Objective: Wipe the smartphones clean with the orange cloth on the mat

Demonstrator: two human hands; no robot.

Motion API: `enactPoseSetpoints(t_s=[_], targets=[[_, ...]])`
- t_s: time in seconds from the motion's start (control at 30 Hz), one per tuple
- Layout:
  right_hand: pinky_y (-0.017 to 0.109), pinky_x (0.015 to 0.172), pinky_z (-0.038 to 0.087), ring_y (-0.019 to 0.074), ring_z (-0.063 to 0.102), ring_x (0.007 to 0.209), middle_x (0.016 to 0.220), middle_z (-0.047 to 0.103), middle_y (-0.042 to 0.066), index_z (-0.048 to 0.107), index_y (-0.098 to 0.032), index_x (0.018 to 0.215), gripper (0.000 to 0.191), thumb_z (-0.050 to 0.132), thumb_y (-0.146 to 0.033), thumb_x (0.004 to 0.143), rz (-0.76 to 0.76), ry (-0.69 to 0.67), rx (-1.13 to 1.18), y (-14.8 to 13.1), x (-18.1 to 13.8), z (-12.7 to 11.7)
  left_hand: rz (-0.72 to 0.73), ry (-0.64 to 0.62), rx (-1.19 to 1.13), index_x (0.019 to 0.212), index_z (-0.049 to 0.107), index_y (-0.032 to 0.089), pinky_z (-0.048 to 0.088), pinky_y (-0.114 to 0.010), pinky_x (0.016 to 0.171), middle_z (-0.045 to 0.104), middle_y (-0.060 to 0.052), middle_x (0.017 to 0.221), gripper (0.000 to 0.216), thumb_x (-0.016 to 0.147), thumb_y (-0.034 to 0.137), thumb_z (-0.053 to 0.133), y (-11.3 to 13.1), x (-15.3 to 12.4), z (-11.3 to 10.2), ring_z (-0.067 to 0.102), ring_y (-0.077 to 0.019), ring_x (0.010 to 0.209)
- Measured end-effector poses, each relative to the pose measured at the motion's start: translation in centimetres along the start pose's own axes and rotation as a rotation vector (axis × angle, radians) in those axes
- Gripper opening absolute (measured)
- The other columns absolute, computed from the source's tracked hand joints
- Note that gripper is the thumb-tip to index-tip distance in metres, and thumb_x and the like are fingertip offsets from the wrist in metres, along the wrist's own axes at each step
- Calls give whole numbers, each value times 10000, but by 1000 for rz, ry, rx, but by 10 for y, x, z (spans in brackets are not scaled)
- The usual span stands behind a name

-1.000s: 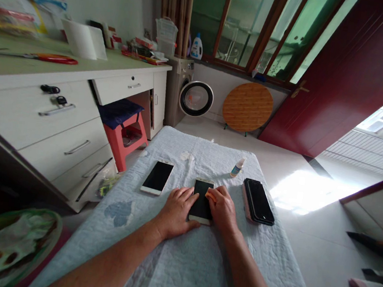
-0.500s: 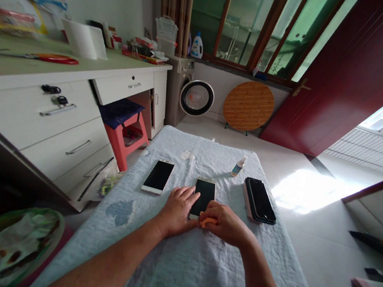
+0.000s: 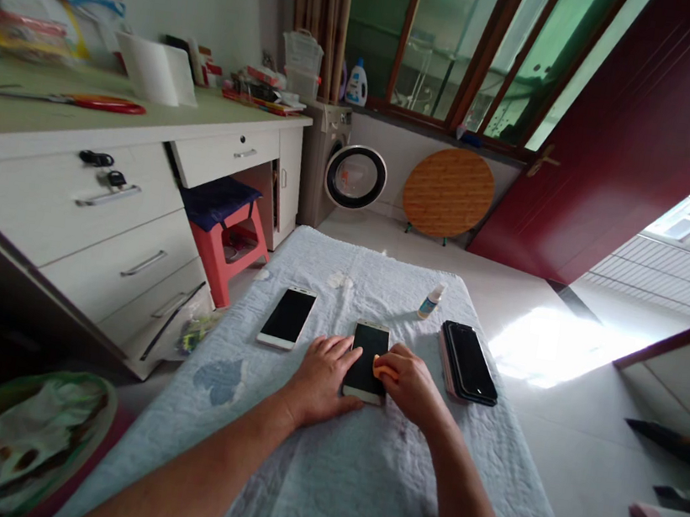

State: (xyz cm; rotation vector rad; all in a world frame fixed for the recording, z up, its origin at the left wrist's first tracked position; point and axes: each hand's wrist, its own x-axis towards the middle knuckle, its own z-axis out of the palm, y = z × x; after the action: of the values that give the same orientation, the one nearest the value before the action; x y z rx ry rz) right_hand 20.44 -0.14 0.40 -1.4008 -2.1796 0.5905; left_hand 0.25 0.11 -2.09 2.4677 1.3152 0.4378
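Note:
A smartphone (image 3: 364,367) with a dark screen and pale frame lies face up on the cloth-covered table in front of me. My left hand (image 3: 324,379) holds it from the left side, with fingers at its edge and over the screen and the thumb along the bottom end. My right hand (image 3: 412,386) pinches a small orange wiping pad (image 3: 385,369) against the right part of the screen; most of the pad is hidden by the fingers. To the left lies a white smartphone (image 3: 287,318), face up. A small spray bottle (image 3: 432,301) stands beyond my right hand.
Dark phones (image 3: 468,362) lie stacked at the table's right side. The light blue tablecloth (image 3: 354,480) has wrinkles. A red stool (image 3: 225,247) and a white desk (image 3: 117,203) stand to the left, near a filled bin (image 3: 99,430). A washing machine (image 3: 324,154) with its door open is behind.
My right hand and the orange wiping pad have moved up the screen, away from me, from the phone's bottom right corner. My left hand stays at the phone.

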Motion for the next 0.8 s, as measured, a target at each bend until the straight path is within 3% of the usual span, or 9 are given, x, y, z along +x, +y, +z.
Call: enactPoseSetpoints(t_s=[0.13,0.4,0.67,0.8], targets=[[214,671,382,98,514,697,795,535,3,656,-174,711,195,523,-54,789,-78,-87,35,-15,-2,8,-9,18,-2,1330,492,190,268,-508,1095,443,-147,1430,817,663,612,702,1,0,0,388,-339,1308],[232,760,391,140,528,861,883,589,20,639,-175,687,180,552,-32,753,-199,-99,32,-32,1,31,-12,25,-12,1336,488,182,240,-487,1116,447,-143,1430,781,665,505,722,-2,1,6,382,-323,1316],[220,725,390,105,526,721,803,543,5,698,-199,750,179,552,-103,785,-46,-271,-6,-29,-8,-2,0,-7,-15,1336,500,181,254,-493,1104,440,-149,1434,870,652,691,673,-4,2,2,379,-334,1315],[217,704,401,119,550,737,808,589,14,726,-208,792,266,516,-57,731,16,-323,31,-23,-13,-19,-8,-19,-3,1345,486,210,251,-490,1102,430,-133,1445,878,640,694,683,-3,2,0,378,-327,1316]])
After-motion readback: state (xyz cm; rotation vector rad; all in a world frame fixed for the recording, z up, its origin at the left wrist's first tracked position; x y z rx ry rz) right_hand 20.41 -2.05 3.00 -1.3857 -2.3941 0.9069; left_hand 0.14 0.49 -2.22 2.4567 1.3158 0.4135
